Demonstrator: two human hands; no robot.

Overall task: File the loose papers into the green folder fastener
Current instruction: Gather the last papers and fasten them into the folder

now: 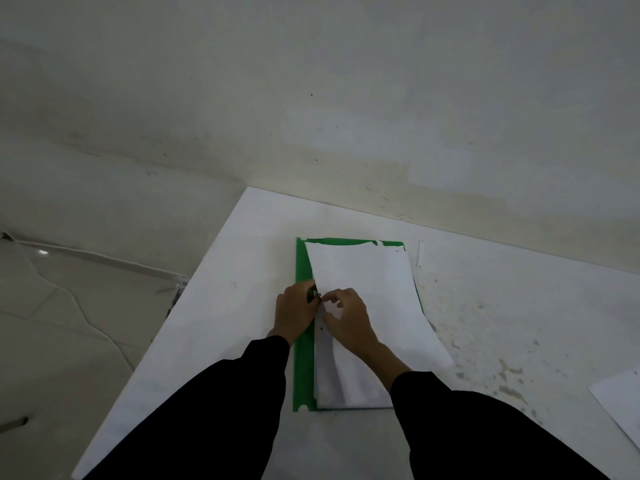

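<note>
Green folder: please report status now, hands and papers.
Left hand curled at left edge of papers, grip unclear. Right hand pinches papers there. Papers lie on green folder. One sheet apart, far right.

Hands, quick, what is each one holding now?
Left hand: curled at the flat green plastic folder; grip cannot be told.
Right hand: pinches the top white paper sheet.

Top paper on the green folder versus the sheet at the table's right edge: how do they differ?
The top paper lies on the green folder; the right-edge sheet lies on the bare table. The left hand and right hand are at the top paper's left edge; nothing touches the right-edge sheet. The frame cuts off the right-edge sheet, not the top paper. Both are white.
</note>
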